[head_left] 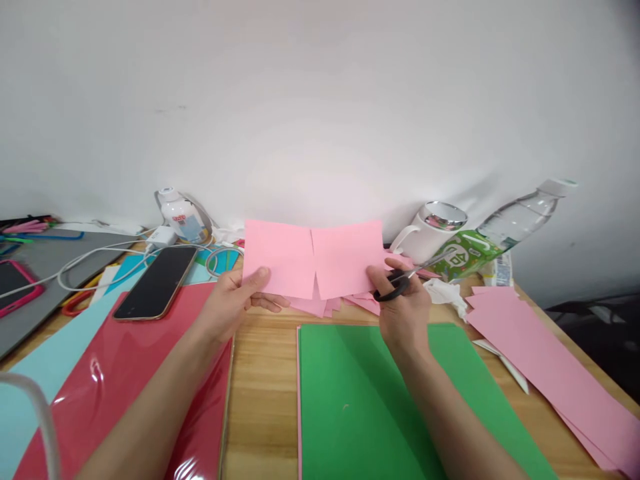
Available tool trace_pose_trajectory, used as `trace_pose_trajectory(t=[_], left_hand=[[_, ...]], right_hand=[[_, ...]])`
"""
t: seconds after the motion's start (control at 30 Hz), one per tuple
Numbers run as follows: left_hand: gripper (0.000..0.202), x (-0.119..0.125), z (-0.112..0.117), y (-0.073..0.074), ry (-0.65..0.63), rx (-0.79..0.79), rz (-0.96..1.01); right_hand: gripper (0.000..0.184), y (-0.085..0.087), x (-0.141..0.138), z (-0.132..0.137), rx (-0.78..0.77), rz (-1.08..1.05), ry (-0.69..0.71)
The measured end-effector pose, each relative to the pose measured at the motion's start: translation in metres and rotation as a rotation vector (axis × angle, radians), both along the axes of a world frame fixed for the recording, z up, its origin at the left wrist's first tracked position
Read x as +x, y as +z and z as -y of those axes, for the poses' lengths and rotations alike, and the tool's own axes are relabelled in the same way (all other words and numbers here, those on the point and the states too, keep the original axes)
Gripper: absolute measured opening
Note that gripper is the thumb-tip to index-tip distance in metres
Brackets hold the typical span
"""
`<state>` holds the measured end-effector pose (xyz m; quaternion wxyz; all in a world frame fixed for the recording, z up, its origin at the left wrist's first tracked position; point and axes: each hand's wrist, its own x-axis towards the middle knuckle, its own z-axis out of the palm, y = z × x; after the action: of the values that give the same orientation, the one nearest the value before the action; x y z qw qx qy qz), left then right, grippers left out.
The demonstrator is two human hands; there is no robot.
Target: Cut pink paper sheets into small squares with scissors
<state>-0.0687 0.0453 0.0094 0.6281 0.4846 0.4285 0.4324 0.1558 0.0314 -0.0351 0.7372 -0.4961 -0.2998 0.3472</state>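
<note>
A pink sheet of paper point(280, 257) is held up above the table, with a cut line down its middle that gapes at the bottom edge. Whether the halves still join along that line, I cannot tell. My left hand point(240, 297) pinches the lower left edge, thumb in front and fingers behind. At the right edge, my right hand point(405, 307) grips the paper too. Black-handled scissors point(395, 285) hang on the fingers of that same hand, blades pointing up and right. Several more pink paper pieces point(310, 305) lie on the table behind the held sheet.
Green sheets point(360, 393) lie in front of me, with pink strips point(545, 360) at right. A white mug point(425, 233), green packet point(465, 255) and clear bottle point(520, 217) stand near the wall. At left are a phone point(156, 283), red sheets point(125, 373) and a small white bottle point(184, 217).
</note>
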Motion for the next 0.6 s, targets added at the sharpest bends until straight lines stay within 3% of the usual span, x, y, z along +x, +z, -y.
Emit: trace_pose_trajectory(t=[0.1,0.33,0.47,0.6], left_hand=[[0.028,-0.0009,-0.0006,-0.0034,0.006,-0.04,-0.018],[0.028,-0.002,-0.0007,-0.0077,0.078,-0.008,-0.033],[0.031,0.0014,-0.001,-0.0056,0.048,-0.049,0.007],[0.02,-0.0012,-0.0034,-0.0045,0.045,-0.08,0.04]], right_hand=[[0.04,0.0034,0.001,0.0009,0.033,0.068,-0.064],[0.039,0.0025,0.0007,0.0005,0.028,0.095,-0.062],[0.039,0.0017,0.0008,0.0006,0.02,0.045,-0.046],[0.038,0.0018,0.0071,-0.002,0.029,-0.061,-0.064]])
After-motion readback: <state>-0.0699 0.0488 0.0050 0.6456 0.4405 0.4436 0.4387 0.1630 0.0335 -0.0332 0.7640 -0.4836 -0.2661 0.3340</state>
